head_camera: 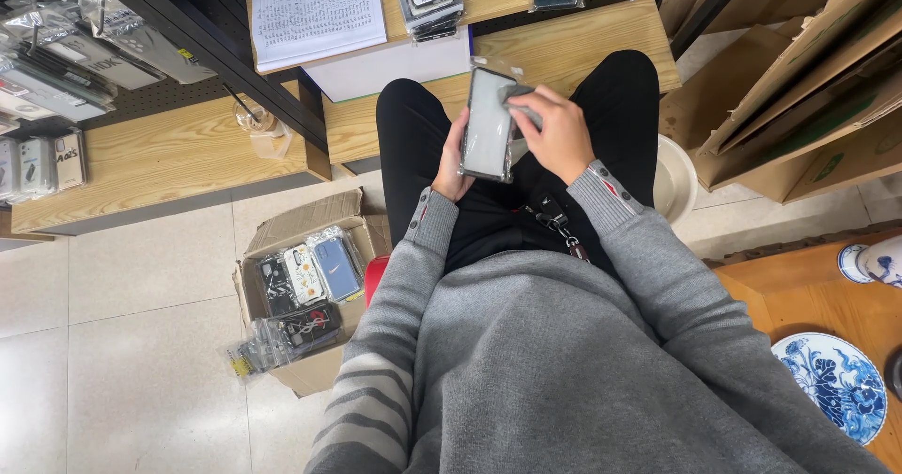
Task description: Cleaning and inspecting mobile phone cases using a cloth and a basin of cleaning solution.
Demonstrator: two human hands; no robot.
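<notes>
Sitting over a tiled floor, I hold a phone case in a clear plastic sleeve (pixel 489 124) above my lap, between both hands. Far left, packaged phone cases hang on a dark pegboard rack (pixel 56 70) above a wooden shelf (pixel 160 159). Below it, on the floor just left of my leg, an open cardboard box (pixel 301 286) holds more bagged cases, a few spilling over its front edge. My left hand (pixel 449 169) grips the sleeve from behind along its left edge, fingers wrapped round the back, thumb side towards me. The sleeve stands nearly upright, tilted slightly, its pale face turned up to the camera. My right hand (pixel 554 131) is closed on the sleeve's upper right edge, fingers pinching the plastic near the top. Both grey sweater cuffs rest against my black trousers. Ahead of me, a sheet of handwritten paper (pixel 318 12) lies on a wooden counter, beside a stack of packaged cases (pixel 427 0). To the right, flattened cardboard boxes (pixel 799 79) lean together, and a blue-and-white plate (pixel 832 380) sits on a wooden table at the lower right corner.
</notes>
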